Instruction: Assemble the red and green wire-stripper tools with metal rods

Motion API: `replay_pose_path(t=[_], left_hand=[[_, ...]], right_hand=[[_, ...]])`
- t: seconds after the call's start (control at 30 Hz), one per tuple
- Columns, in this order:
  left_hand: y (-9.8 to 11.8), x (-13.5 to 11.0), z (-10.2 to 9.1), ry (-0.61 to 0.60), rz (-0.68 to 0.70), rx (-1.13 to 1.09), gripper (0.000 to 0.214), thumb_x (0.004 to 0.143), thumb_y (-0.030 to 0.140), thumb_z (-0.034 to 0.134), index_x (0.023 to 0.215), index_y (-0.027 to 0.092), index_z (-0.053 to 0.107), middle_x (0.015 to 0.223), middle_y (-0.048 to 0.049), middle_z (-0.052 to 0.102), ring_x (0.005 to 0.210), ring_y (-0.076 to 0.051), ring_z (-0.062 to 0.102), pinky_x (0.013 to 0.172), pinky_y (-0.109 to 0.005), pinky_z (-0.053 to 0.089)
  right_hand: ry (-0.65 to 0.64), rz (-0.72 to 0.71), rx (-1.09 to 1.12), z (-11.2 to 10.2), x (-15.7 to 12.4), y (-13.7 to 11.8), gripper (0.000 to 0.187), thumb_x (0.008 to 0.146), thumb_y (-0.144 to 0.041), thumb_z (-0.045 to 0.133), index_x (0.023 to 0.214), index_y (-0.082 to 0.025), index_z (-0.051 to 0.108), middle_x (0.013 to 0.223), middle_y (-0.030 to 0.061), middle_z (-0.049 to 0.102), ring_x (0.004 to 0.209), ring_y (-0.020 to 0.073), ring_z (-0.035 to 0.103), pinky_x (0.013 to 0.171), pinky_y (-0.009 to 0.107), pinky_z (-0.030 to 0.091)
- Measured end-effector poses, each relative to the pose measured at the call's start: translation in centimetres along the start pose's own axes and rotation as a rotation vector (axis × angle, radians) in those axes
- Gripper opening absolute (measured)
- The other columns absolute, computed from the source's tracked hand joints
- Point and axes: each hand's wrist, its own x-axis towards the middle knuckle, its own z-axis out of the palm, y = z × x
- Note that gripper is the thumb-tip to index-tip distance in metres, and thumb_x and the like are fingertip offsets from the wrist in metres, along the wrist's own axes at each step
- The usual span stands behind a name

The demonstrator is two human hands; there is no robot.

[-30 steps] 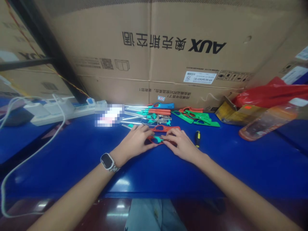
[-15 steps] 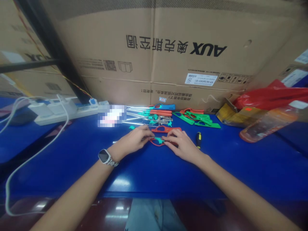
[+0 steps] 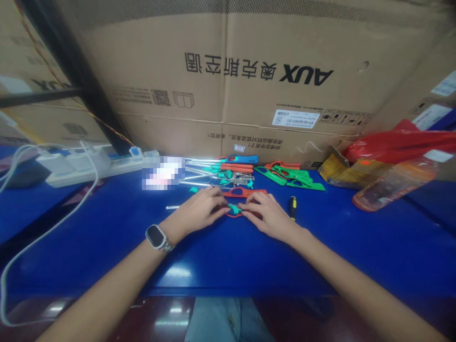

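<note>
Between my two hands lies a red stick lighter (image 3: 234,216) with a green trigger (image 3: 234,208) showing in its loop. My left hand (image 3: 199,209), a watch on its wrist, is closed on the lighter's left end. A thin metal tube (image 3: 172,207) juts out to the left from under it. My right hand (image 3: 269,211) pinches the lighter's right part beside the trigger, covering most of the handle. Just beyond the fingertips lies an orange-red lighter casing half (image 3: 245,192). To the right rests a black and yellow screwdriver (image 3: 292,208).
Behind lie metal lighter tubes (image 3: 199,172), a blue lighter (image 3: 244,158) and green casing halves (image 3: 301,178). A bottle (image 3: 395,185) leans by a torn box (image 3: 351,171) at right. A power strip (image 3: 117,167) stands left. A large carton (image 3: 228,95) walls off the back.
My left fingers have shifted slightly right and cover more of the lighter's left end. More of the metal tube shows at left. The right hand stays nearly still.
</note>
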Motion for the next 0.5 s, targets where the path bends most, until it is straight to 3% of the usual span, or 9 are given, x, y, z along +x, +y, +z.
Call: replay_pose_path(t=[0.1, 0.3, 0.5], left_hand=[[-0.6, 0.5, 0.6, 0.011, -0.012, -0.168, 0.03, 0.099, 0.028, 0.049, 0.121, 0.018, 0.067, 0.109, -0.0096, 0.061, 0.099, -0.021, 0.06, 0.089, -0.036, 0.049], [-1.0, 1.3, 1.2, 0.027, -0.086, -0.393, 0.016, 0.093, 0.019, 0.058, 0.099, 0.017, 0.073, 0.096, -0.0063, 0.065, 0.087, -0.018, 0.061, 0.081, -0.032, 0.049], [-0.3, 1.6, 1.2, 0.075, -0.193, -0.486, 0.015, 0.086, 0.012, 0.064, 0.093, 0.02, 0.075, 0.092, -0.0031, 0.071, 0.09, -0.018, 0.063, 0.084, -0.031, 0.049]], right_hand=[[-0.012, -0.006, 0.003, -0.1, 0.1, 0.1, 0.025, 0.098, -0.033, 0.056, 0.115, -0.024, 0.072, 0.107, 0.008, 0.065, 0.103, 0.0222, 0.06, 0.09, 0.041, 0.04], [-0.009, -0.007, 0.018, 0.0, 0.1, 0.1, 0.025, 0.099, -0.033, 0.055, 0.116, -0.025, 0.071, 0.107, 0.0083, 0.064, 0.103, 0.0222, 0.06, 0.09, 0.041, 0.041], [0.012, -0.007, 0.057, 0.2, 0.0, 0.2, 0.025, 0.098, -0.032, 0.055, 0.117, -0.024, 0.071, 0.107, 0.0093, 0.064, 0.103, 0.0223, 0.06, 0.087, 0.04, 0.044]])
